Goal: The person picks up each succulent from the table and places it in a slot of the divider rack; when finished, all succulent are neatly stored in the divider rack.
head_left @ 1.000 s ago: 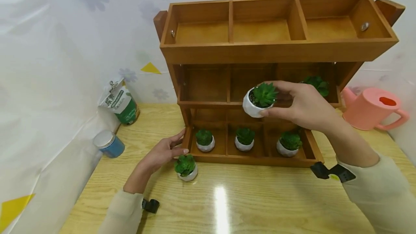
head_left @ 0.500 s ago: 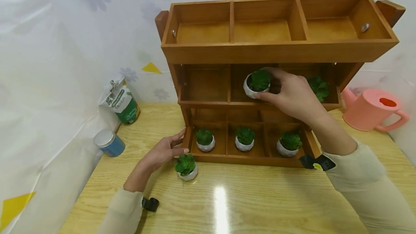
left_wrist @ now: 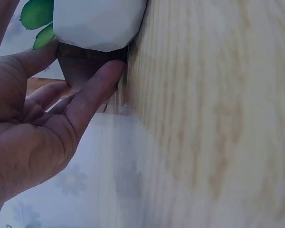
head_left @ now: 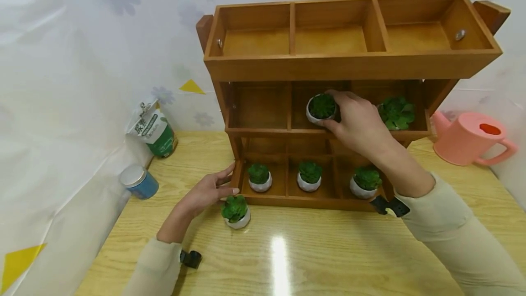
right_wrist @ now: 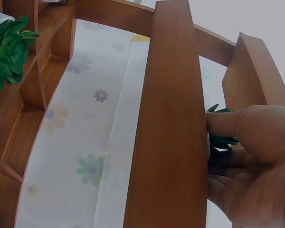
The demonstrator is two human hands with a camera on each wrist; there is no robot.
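My right hand [head_left: 359, 120] holds a small succulent in a white faceted pot [head_left: 315, 115] inside the middle compartment of the wooden shelf's [head_left: 353, 65] middle tier. In the right wrist view the shelf's front board hides most of that pot, and green leaves [right_wrist: 223, 141] show between thumb and fingers. My left hand [head_left: 207, 193] grips the left front corner of the bottom tier; the left wrist view has thumb and fingers on either side of the dark wood [left_wrist: 83, 64]. Just in front of that corner, another potted succulent [head_left: 235, 213] stands on the table.
Bottom-tier compartments hold one potted succulent each, including the left one [head_left: 259, 178]. Another succulent [head_left: 396, 112] sits in the middle tier's right compartment. A pink watering can [head_left: 468, 138] stands right of the shelf; a blue jar [head_left: 139, 182] and a green-white bag [head_left: 154, 129] are left.
My right hand has carried its potted succulent from in front of the shelf back and left, then down into the middle tier's centre compartment. My left hand has stayed on the corner.
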